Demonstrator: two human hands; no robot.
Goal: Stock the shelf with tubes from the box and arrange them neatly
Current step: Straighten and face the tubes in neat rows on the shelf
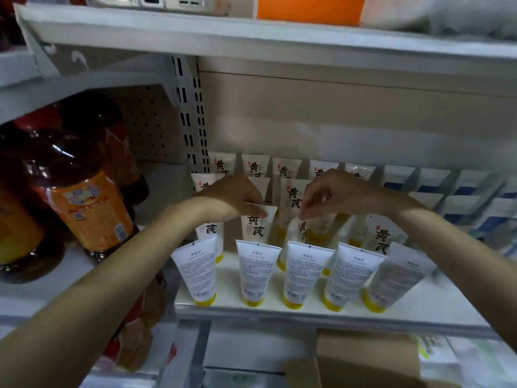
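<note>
White tubes with yellow caps stand cap-down in several rows on the white shelf (419, 306). The front row (253, 275) shows its printed backs; its rightmost tube (394, 278) leans to the left. My left hand (237, 196) pinches the top edge of a second-row tube (256, 226) with black characters. My right hand (333, 193) pinches the top of the neighbouring tube (300, 229), which looks blurred. A brown cardboard box (363, 359) sits below the shelf at the bottom right.
Large amber bottles with orange labels (84, 208) crowd the shelf section to the left. White and blue tubes (458, 197) fill the right end of the shelf. Another shelf (251, 37) hangs close overhead, and a slotted upright (193, 113) divides the sections.
</note>
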